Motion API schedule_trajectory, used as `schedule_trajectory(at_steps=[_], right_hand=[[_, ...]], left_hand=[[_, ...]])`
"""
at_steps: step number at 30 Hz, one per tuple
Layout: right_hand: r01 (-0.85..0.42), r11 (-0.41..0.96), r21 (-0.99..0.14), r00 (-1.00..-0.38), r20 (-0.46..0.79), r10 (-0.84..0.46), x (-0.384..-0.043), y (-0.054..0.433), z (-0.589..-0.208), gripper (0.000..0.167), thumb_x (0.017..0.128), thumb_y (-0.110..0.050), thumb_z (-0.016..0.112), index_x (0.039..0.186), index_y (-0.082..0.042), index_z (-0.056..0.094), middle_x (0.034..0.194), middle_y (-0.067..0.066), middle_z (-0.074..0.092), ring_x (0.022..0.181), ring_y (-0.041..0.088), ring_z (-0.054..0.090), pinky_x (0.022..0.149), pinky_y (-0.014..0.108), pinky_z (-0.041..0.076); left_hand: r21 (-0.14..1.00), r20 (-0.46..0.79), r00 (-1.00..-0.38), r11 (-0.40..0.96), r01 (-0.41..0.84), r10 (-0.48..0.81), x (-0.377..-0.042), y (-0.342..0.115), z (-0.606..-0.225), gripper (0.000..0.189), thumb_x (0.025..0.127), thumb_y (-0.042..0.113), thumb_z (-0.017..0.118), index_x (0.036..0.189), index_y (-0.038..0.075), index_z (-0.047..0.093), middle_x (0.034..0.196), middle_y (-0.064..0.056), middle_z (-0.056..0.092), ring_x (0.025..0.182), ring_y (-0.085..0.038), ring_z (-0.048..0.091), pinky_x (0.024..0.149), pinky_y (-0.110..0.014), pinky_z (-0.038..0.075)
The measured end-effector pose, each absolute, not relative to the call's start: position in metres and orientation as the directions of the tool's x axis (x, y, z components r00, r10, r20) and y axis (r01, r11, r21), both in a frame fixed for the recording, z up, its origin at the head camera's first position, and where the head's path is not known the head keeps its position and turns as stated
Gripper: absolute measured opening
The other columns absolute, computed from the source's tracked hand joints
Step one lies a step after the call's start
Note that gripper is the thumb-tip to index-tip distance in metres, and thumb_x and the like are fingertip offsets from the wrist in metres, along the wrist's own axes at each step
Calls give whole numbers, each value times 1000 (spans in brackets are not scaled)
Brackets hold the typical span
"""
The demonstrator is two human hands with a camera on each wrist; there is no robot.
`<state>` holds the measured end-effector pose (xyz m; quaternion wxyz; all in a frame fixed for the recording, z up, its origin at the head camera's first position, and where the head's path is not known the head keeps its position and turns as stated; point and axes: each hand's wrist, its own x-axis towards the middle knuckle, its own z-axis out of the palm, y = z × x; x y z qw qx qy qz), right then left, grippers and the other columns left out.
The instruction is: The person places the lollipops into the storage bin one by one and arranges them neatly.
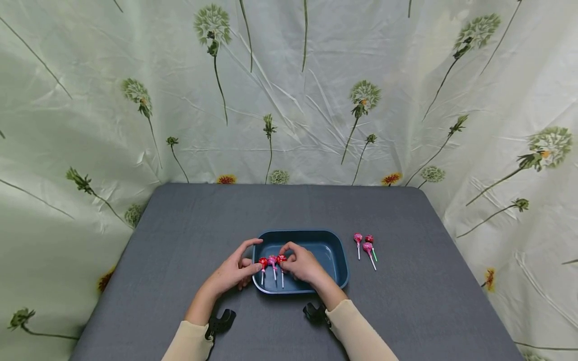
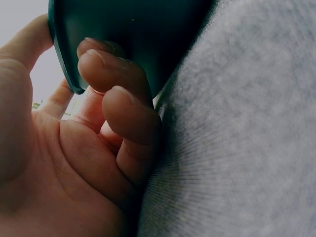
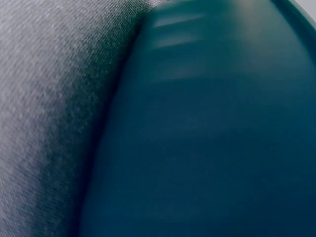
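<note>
We see a grey table (image 1: 429, 306) with a cloth-like top and rounded far corners. Around its middle we find a blue tray (image 1: 327, 258), lying flat, long sides running left to right. Near the tray's right end we count three lollipops: a pink lollipop (image 1: 358, 237), a red lollipop (image 1: 370, 238) on a green stick and, nearer us, a second pink lollipop (image 1: 368, 247).

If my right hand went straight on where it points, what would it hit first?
Probably the far left corner of the tray, though how high your right hand sits is unclear.
</note>
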<state>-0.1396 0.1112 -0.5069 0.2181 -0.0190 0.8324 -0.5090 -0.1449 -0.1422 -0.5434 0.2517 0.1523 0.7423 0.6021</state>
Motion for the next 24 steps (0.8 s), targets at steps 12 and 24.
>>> schedule_trajectory(at_steps=[12,24], right_hand=[[198,481,-854,-904,-349,-248,-138,112,-505,21,100,-13,71,120,-11,64,70,-1,60,49,10,46,51,23,36],[210,484,-850,-903,-358,-236,-139,112,-506,21,100,-12,71,120,-11,65,69,-2,60,49,10,47,50,23,37]], left_hand=[[966,-205,-830,242,-87,519,-145,-140,-543,66,107,29,64,162,31,28,72,-1,56,57,-15,52,54,-31,48],[968,-196,-829,239,-77,524,-146,-142,-545,67,106,31,65,162,30,29,72,-3,56,58,-14,52,54,-30,48]])
